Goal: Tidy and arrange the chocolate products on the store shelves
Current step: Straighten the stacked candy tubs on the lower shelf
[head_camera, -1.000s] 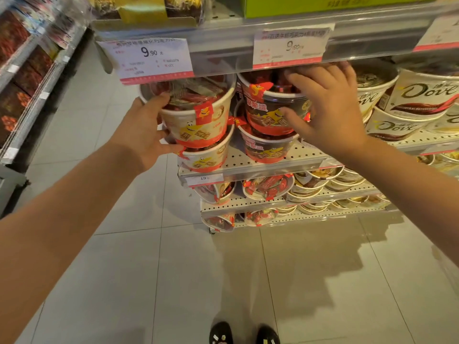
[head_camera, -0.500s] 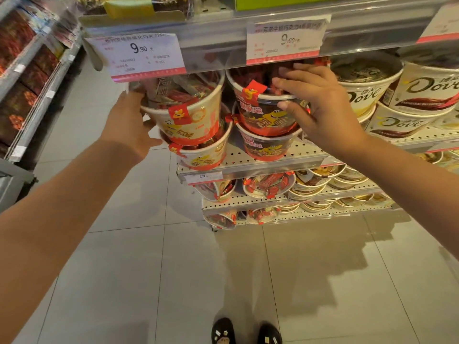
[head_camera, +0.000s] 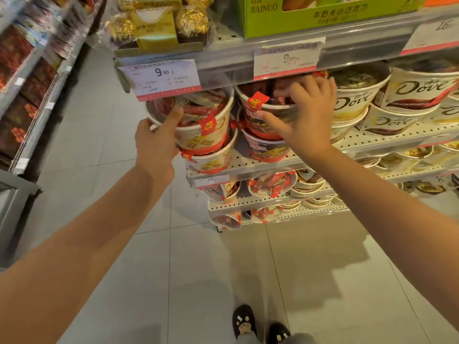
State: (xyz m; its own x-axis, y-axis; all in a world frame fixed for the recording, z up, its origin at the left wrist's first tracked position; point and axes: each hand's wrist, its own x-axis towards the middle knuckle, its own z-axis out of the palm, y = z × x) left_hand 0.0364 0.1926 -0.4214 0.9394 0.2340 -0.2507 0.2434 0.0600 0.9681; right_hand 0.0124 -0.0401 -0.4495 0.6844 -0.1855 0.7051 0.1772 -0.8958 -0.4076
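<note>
On the perforated middle shelf (head_camera: 285, 163), under the price rail, two stacks of chocolate tubs stand side by side; left stack: a white tub (head_camera: 206, 135) sits tilted on a second white tub (head_camera: 213, 161); right stack: a dark red tub (head_camera: 270, 115) sits on another dark tub (head_camera: 268, 150); all four have clear lids showing red-wrapped pieces. Left hand (head_camera: 155, 142) grips the upper white tub at its left side, thumb laid over the lid rim, remaining fingers hidden behind the wall. Right hand (head_camera: 308, 115) holds the upper dark red tub; fingers curled over the far rim of the lid, thumb pressed on the front wall. Both forearms extended, hands apart, one per stack.

Just right of the dark tubs: cream Dove tubs (head_camera: 412, 93), stacked two high, running to the frame edge. On the rail above: a 9.90 price tag (head_camera: 164, 79) over the white stack; a second, blurred tag (head_camera: 288, 58) over the dark stack. Shelf above holds gold-foil chocolates (head_camera: 191, 23) and a green BAINUO box (head_camera: 323, 13). Lower shelves carry more tubs, lying tipped forward (head_camera: 270, 182). Pale tiled floor (head_camera: 173, 281); two dark shoes (head_camera: 244, 321) at bottom; another rack of dark red packets (head_camera: 15, 70) at far left.
</note>
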